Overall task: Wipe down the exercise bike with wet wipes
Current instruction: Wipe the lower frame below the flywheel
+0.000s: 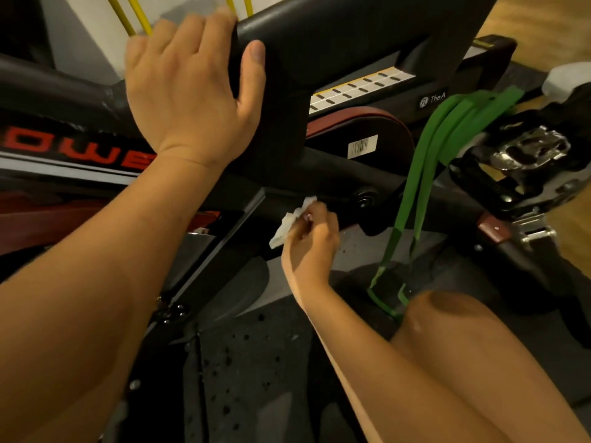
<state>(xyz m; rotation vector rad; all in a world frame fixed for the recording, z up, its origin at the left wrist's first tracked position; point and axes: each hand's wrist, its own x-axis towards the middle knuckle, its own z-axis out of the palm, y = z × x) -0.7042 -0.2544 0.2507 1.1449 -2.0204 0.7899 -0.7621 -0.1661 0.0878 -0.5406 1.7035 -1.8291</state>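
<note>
The black bike [351, 36] shows red letters [76, 148] "OWE" and a label [433, 99] "The A". The left hand [188, 91] grips it; the right hand [311, 241] pinches a white wipe [287, 225].

Single view, worn on the head; wide-angle, straight lines bowed toward the edges; faces forward and steeply down at the bike [335, 161], at close range; left hand [192, 91], gripping the bike, looms nearest the lens; right hand [311, 247] with its wipe [289, 223] lies below it, farther off; floor mat [256, 362] beneath both hands.
</note>
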